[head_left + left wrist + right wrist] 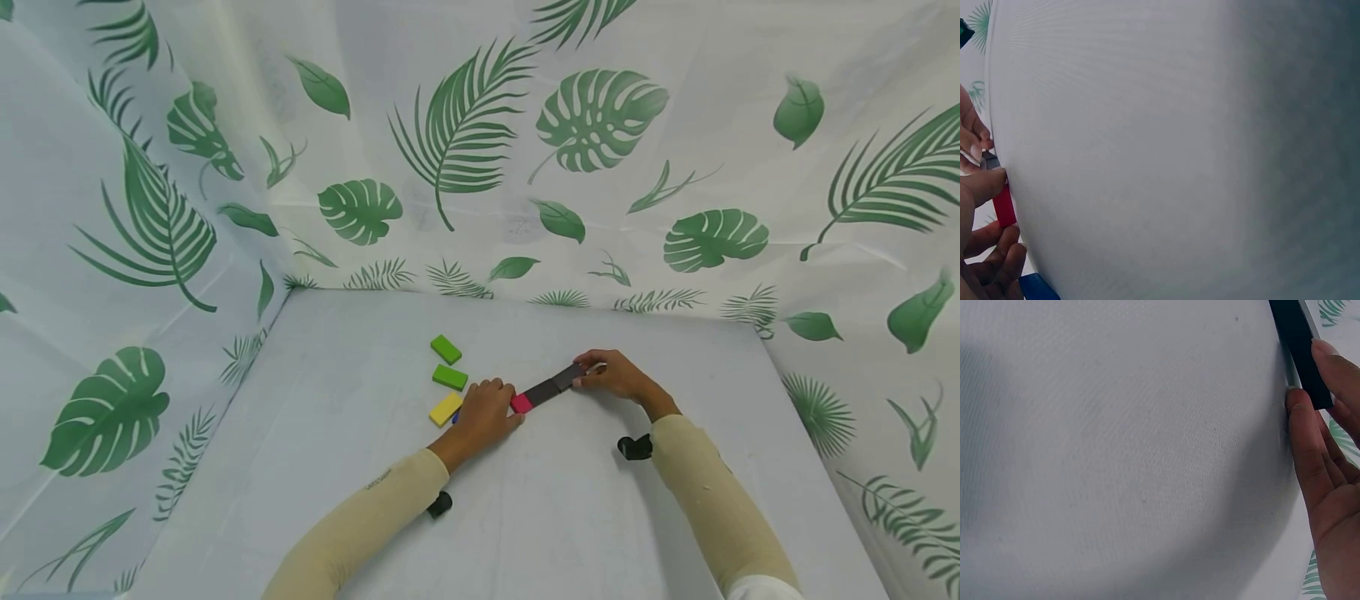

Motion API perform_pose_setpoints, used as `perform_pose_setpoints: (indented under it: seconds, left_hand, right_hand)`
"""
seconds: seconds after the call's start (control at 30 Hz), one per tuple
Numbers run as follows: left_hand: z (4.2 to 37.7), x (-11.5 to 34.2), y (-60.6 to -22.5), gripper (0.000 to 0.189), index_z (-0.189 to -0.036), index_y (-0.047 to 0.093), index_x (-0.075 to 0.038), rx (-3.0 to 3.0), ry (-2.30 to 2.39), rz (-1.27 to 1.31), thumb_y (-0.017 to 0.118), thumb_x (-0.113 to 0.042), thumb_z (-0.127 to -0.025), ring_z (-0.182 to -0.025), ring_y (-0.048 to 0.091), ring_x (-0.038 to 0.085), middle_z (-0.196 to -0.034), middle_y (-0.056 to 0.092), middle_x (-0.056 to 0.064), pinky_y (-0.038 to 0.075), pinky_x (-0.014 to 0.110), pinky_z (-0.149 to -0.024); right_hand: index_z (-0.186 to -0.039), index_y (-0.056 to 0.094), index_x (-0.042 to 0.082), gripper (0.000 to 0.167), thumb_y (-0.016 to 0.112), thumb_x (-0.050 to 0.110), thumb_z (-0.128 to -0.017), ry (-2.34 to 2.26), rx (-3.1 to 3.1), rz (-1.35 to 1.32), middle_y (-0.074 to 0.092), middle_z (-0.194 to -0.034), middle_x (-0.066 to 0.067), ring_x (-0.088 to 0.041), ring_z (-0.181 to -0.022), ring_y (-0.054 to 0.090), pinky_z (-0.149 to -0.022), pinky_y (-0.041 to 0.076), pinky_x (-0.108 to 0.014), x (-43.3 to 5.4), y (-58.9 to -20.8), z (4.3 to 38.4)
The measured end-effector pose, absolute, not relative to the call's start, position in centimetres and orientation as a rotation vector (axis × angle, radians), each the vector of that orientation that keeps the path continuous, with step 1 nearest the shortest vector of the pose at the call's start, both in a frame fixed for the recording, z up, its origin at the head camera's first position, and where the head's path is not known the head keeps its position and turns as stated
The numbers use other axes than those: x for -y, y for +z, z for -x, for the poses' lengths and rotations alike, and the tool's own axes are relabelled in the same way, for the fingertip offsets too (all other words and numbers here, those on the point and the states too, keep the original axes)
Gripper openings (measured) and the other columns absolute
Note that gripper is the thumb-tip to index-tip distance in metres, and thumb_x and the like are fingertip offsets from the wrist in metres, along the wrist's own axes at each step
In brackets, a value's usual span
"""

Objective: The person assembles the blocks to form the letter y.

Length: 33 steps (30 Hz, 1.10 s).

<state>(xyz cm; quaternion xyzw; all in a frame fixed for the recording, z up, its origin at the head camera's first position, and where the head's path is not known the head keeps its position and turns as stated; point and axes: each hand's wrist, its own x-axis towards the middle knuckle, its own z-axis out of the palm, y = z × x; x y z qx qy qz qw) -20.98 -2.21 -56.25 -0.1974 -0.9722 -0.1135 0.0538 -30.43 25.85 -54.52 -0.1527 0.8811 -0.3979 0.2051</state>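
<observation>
A red block [521, 403] and two black blocks, a nearer one [542, 392] and a farther one [567, 377], form a slanting row, end to end, on the white surface. My left hand [486, 414] pinches the red block [1005, 207] between thumb and fingers at the row's near end. At the far end my right hand [617, 375] grips the farther black block, its fingertips at the block's end. In the right wrist view, thumb and fingers sit on either side of that black block [1300, 356]. A blue block [1038, 287] lies by the left fingers, mostly hidden in the head view.
Left of my left hand lie a yellow block [446, 409] and two green blocks, one [450, 377] nearer and one [446, 349] farther back. White cloth walls [480, 150] with green leaf prints rise behind and beside the surface [360, 358].
</observation>
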Motion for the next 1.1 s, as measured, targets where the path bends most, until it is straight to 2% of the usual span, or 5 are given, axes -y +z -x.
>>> perform_pose_setpoints:
  seconds: [0.2, 0.47, 0.83, 1.1]
  left_hand:
    - [21.02, 2.17, -56.28, 0.04, -0.108, 0.071, -0.011, 2.955, -0.337, 0.599, 0.076, -0.046, -0.088, -0.081, 0.059, 0.014, -0.093, 0.067, 0.0, 0.041, 0.027, -0.067]
    - [20.86, 2.14, -55.95, 0.04, -0.109, 0.07, -0.012, 2.972, -0.34, 0.597, 0.075, -0.046, -0.088, -0.083, 0.061, 0.014, -0.095, 0.068, 0.0, 0.043, 0.028, -0.069]
    - [20.91, 2.19, -56.17, 0.04, -0.108, 0.07, -0.012, 2.944, -0.325, 0.61, 0.075, -0.046, -0.088, -0.081, 0.06, 0.014, -0.093, 0.068, 0.0, 0.042, 0.027, -0.067]
    - [20.87, 2.25, -56.06, 0.041, -0.109, 0.07, -0.012, 2.949, -0.324, 0.606, 0.075, -0.046, -0.088, -0.081, 0.06, 0.014, -0.094, 0.068, 0.0, 0.042, 0.027, -0.067]
  right_hand:
    - [-0.13, 0.061, -0.001, 0.05, 0.078, 0.022, -0.089, -1.078, -2.475, 0.421, 0.062, -0.119, -0.02, -0.025, -0.103, 0.062, -0.088, 0.048, -0.034, -25.84, -54.7, 30.61]
    - [-0.13, 0.063, 0.002, 0.051, 0.08, 0.023, -0.086, -1.066, -2.479, 0.387, 0.062, -0.119, -0.017, -0.024, -0.1, 0.062, -0.089, 0.048, -0.035, -25.94, -54.56, 30.44]
    - [-0.129, 0.062, 0.0, 0.053, 0.081, 0.022, -0.086, -1.074, -2.477, 0.409, 0.061, -0.119, -0.019, -0.02, -0.096, 0.063, -0.084, 0.048, -0.029, -25.86, -54.48, 30.44]
    - [-0.13, 0.061, -0.001, 0.053, 0.081, 0.022, -0.086, -1.038, -2.503, 0.422, 0.062, -0.12, -0.02, -0.021, -0.096, 0.062, -0.085, 0.048, -0.032, -25.73, -54.53, 30.39]
